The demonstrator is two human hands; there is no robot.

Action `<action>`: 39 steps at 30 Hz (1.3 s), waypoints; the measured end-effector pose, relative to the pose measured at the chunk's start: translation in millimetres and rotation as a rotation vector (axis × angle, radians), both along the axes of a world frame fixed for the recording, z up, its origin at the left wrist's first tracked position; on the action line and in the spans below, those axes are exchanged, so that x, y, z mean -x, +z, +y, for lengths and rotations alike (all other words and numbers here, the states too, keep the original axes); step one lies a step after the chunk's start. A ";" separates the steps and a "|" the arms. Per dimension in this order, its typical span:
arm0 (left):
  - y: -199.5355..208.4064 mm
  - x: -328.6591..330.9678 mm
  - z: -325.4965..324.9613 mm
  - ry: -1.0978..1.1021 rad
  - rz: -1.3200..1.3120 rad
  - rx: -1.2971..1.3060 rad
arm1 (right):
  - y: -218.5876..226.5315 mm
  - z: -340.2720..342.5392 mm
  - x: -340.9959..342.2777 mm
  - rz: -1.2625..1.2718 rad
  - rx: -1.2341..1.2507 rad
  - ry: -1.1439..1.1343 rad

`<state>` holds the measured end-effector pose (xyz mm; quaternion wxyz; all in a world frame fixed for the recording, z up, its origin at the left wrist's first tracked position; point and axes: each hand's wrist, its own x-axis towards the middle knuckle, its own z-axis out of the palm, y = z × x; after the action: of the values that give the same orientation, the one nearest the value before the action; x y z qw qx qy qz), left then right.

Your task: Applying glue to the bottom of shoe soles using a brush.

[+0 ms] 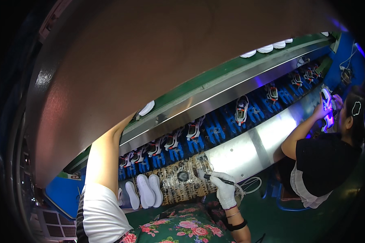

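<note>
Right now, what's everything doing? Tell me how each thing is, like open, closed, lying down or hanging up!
Right hand: gloved, closed around the dark tool.
Dark tool: held, pen-shaped.
Left hand: hidden behind the brown panel.
White soles: lying side by side.
Shoes: spaced along a row of blue holders.
White cord: loosely looped.
Co-worker: holding a white shoe.
</note>
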<state>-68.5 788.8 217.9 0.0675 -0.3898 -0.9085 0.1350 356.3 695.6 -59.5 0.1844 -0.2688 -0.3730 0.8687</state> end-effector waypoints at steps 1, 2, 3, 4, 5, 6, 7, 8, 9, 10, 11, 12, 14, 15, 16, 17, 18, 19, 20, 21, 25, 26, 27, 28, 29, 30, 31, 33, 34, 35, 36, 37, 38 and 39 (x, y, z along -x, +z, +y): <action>-2.3 11.3 -17.4 0.035 0.006 0.056 | 4.7 -1.9 0.4 0.007 -0.002 0.015; -3.4 22.2 -37.2 0.071 0.011 0.113 | 10.9 -4.1 1.0 0.022 0.006 0.041; 0.4 52.1 -80.2 -0.011 0.043 -0.076 | 19.3 -11.8 4.7 0.057 0.014 0.092; -8.0 29.6 -56.3 -0.048 0.013 -0.075 | 12.5 -7.5 -1.5 0.029 0.016 0.054; -16.1 3.8 -38.1 -0.138 -0.053 -0.151 | 4.4 -4.5 -7.1 0.017 0.030 -0.006; -13.3 -10.3 -43.0 -0.192 -0.085 -0.228 | 4.8 -5.5 -7.1 0.036 0.042 -0.028; -19.7 -13.5 -47.5 -0.259 -0.059 -0.338 | 6.2 -6.4 -7.9 0.040 0.042 -0.023; -16.0 -18.2 -48.0 -0.255 -0.054 -0.338 | 8.8 -7.2 -8.8 0.021 0.063 -0.012; -10.6 -21.7 -50.6 -0.245 -0.113 -0.328 | 11.0 -8.2 -8.7 0.004 0.082 0.002; -5.4 -25.4 -53.2 -0.233 -0.171 -0.319 | 10.8 -9.8 -8.0 0.010 0.081 0.012; -3.0 -31.7 -58.5 -0.204 -0.193 -0.318 | 9.4 -11.8 -6.7 0.023 0.082 0.021; -2.2 -37.6 -59.1 -0.202 -0.194 -0.317 | 7.9 -11.9 -6.6 0.030 0.085 0.021; 0.4 -49.4 -62.3 -0.214 -0.195 -0.285 | 7.5 -11.4 -4.8 0.034 0.074 0.020; 1.5 -59.5 -64.3 -0.242 -0.205 -0.318 | 8.0 -10.4 -4.2 0.036 0.064 0.012; 0.6 -64.3 -63.9 -0.245 -0.210 -0.316 | 8.8 -7.6 -4.4 0.032 0.066 0.008; 0.3 -69.6 -61.9 -0.221 -0.269 -0.323 | 9.9 -3.5 -5.6 0.020 0.046 0.029; 0.2 -69.0 -66.6 -0.190 -0.318 -0.334 | 11.3 -2.1 -4.8 0.016 0.023 0.059; -1.6 -69.0 -71.0 -0.188 -0.318 -0.334 | 10.5 -2.2 -4.0 0.017 0.023 0.061; -4.2 -69.0 -74.8 -0.187 -0.305 -0.339 | 8.3 -2.1 -3.4 0.025 0.020 0.064; -7.6 -66.2 -79.3 -0.184 -0.293 -0.346 | 6.6 -1.6 -3.4 0.031 0.017 0.068; -16.7 -27.4 -134.2 -0.242 -0.239 -0.416 | 11.1 -1.5 -3.3 0.053 0.030 0.054; -24.3 -35.5 -120.3 -0.263 -0.270 -0.411 | 10.2 5.2 -8.1 0.025 0.035 0.011; 4.4 -60.6 -136.9 -0.144 -0.099 -0.261 | 15.9 2.8 -6.1 0.049 0.048 0.028; 12.8 -72.9 -139.2 -0.050 0.038 -0.120 | 14.9 2.5 -6.8 0.047 0.049 0.028; 7.9 -64.8 -150.2 -0.092 0.059 -0.074 | 12.2 2.8 -7.5 0.040 0.054 0.027; 5.2 -49.1 -175.1 -0.068 0.075 -0.072 | 13.3 -0.9 -4.1 0.048 0.058 0.053; -4.1 -26.6 -191.2 -0.154 0.104 -0.108 | 13.8 -3.2 -2.1 0.055 0.059 0.064; -15.4 -19.2 -180.3 -0.267 0.111 -0.149 | 9.2 -0.7 -4.3 0.050 0.022 0.078; -12.6 -33.2 -162.9 -0.263 0.072 -0.173 | 8.4 0.6 -5.6 0.043 0.022 0.068; -13.3 -41.9 -150.3 -0.257 0.035 -0.197 | 8.8 1.3 -6.3 0.039 0.037 0.071; -15.9 -43.3 -146.7 -0.255 0.037 -0.198 | 10.6 1.0 -6.6 0.040 0.051 0.082; -18.1 -43.0 -144.7 -0.250 0.018 -0.238 | 12.5 1.2 -6.3 0.042 0.050 0.086; -17.6 -42.7 -145.2 -0.243 0.001 -0.278 | 14.7 1.7 -5.4 0.037 0.050 0.093; -14.7 -43.7 -145.0 -0.240 0.002 -0.278 | 15.9 2.4 -5.8 0.030 0.049 0.098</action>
<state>-24.8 643.8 203.2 0.1371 -0.4823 -0.8652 -0.0005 362.2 698.0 -43.6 0.1408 -0.2416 -0.3613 0.8895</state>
